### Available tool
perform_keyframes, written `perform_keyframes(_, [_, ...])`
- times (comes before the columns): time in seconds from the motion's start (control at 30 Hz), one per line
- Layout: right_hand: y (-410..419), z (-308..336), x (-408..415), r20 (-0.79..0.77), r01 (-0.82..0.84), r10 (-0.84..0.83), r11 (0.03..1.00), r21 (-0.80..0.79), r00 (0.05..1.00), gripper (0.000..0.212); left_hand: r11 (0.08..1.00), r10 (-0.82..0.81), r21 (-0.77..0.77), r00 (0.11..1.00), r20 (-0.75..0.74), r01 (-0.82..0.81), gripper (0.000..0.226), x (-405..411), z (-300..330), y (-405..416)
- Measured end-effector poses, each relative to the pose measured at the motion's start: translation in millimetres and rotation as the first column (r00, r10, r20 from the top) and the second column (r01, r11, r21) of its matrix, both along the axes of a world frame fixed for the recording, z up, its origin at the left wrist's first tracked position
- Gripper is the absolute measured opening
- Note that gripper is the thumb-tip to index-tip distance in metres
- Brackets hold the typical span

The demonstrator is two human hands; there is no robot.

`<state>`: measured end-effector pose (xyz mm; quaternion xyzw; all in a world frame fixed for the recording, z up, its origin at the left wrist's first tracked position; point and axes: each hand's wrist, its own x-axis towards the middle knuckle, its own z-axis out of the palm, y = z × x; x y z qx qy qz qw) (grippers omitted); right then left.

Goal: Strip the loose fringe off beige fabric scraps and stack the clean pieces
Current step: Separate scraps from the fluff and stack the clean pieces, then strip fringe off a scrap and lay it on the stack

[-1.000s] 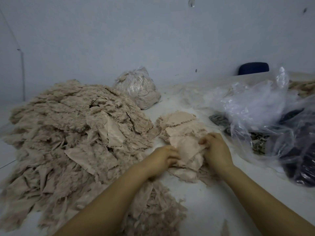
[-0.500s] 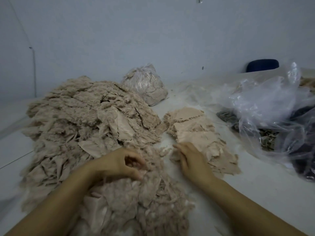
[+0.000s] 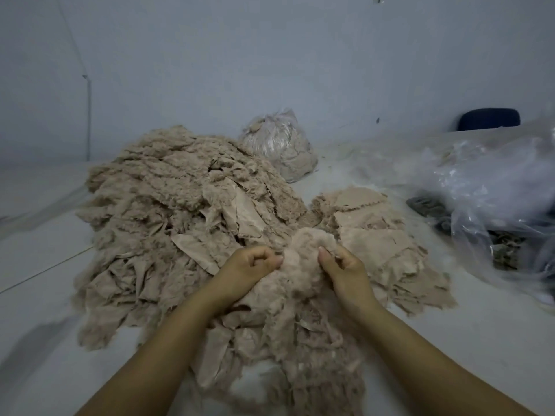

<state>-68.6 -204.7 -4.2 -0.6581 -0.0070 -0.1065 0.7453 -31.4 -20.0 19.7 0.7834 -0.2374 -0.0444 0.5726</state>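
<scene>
Left hand [image 3: 250, 267]: fingers curled, pinching the near left edge of the scrap [image 3: 301, 259], thumb tip pressed on the fuzz.
Right hand [image 3: 344, 268]: fingers curled round the scrap's right edge, thumb on top.
Scrap: one fuzzy beige piece, lifted between both hands just above the near end of the heap [image 3: 168, 223]; its lower part blurs into the fringe below, so the outline is hard to follow.
Heap: one big mound of ragged, frayed beige pieces, left of centre on the worktop [image 3: 450, 340].
Stack [image 3: 372, 223]: flat, cleaner pieces, just right of the hands, partly hidden behind the scrap.
Bags: one clear bag [image 3: 279, 145] stuffed with beige fluff behind the heap; crumpled clear plastic [image 3: 492, 190] at right, cut off by the edge, dark contents unclear.
Far right: one dark blue shape [image 3: 489, 118], half hidden.
</scene>
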Motion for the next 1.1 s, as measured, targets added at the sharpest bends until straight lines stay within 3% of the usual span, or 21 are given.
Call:
perform_keyframes(0.13, [-6.7,4.1,6.4,0.036,0.087,-0.090,0.993,0.075,0.995,0.026,0.963,-0.130,0.225,0.987,-0.095,0.148,0.015,3.0,0.3,12.7])
perform_keyframes(0.23, [-11.5,9.0,9.1,0.044,0.082,-0.090,0.983,0.167,0.995,0.028,0.802,-0.240,0.532,0.962,-0.127,0.271,0.032,4.6,6.5,21.1])
perform_keyframes(0.3, [-13.6,11.2,9.1,0.081,0.032,-0.043,0.990,0.135,0.996,0.027,0.762,-0.262,0.587,0.959,-0.104,0.272,0.031,5.4,10.3,21.4])
perform_keyframes(0.33, [-13.9,14.0,7.5,0.102,0.002,-0.011,0.996,0.093,0.995,0.022,0.800,-0.251,0.546,0.965,-0.075,0.250,0.027,5.3,12.7,19.1])
perform_keyframes(0.4, [-17.6,17.5,7.1,0.132,-0.083,0.079,0.996,0.027,0.988,0.020,0.936,-0.175,0.295,0.981,-0.086,0.193,0.031,4.0,18.1,7.4])
perform_keyframes(0.47, [-24.3,22.4,6.1,0.151,-0.165,0.170,0.985,-0.047,0.974,0.024,0.986,-0.134,0.075,0.978,-0.159,0.148,0.037,5.9,21.0,-8.5])
perform_keyframes(0.5, [-28.8,24.1,6.1,0.166,-0.198,0.210,0.976,-0.087,0.963,0.027,0.985,-0.130,0.089,0.976,-0.175,0.148,0.038,8.0,20.0,-16.1])
perform_keyframes(0.57, [-39.0,26.1,5.4,0.170,-0.238,0.255,0.964,-0.119,0.952,0.042,0.925,-0.165,0.329,0.980,-0.109,0.192,0.035,13.2,11.8,-26.3])
perform_keyframes(0.63, [-52.0,25.6,3.6,0.111,-0.267,0.277,0.959,-0.096,0.954,0.055,0.884,-0.204,0.423,0.978,-0.037,0.200,0.013,16.9,2.9,-30.0])
perform_keyframes(0.67, [-60.6,21.9,4.5,0.069,-0.288,0.297,0.950,-0.120,0.952,0.059,0.905,-0.187,0.382,0.982,-0.039,0.187,0.005,17.2,2.2,-30.1])
perform_keyframes(0.8, [-76.4,10.4,0.8,-0.137,-0.298,0.273,0.929,-0.218,0.952,0.056,0.984,-0.121,0.121,0.987,-0.109,0.134,0.015,15.5,6.0,-30.3])
perform_keyframes(0.93, [-61.9,11.0,6.5,-0.184,-0.304,0.286,0.949,-0.078,0.940,0.018,0.972,-0.190,0.113,0.970,-0.149,0.208,0.016,8.9,9.3,-39.8])
perform_keyframes(1.0, [-52.3,11.4,7.6,-0.253,-0.410,0.362,0.897,-0.169,0.897,0.044,0.975,-0.188,0.089,0.970,-0.152,0.203,0.018,6.7,7.2,-44.4])
perform_keyframes(1.1, [-38.1,12.0,5.1,-0.223,-0.303,0.248,0.917,-0.258,0.943,0.023,0.991,-0.098,0.080,0.988,-0.116,0.108,0.022,9.0,0.8,-42.2])
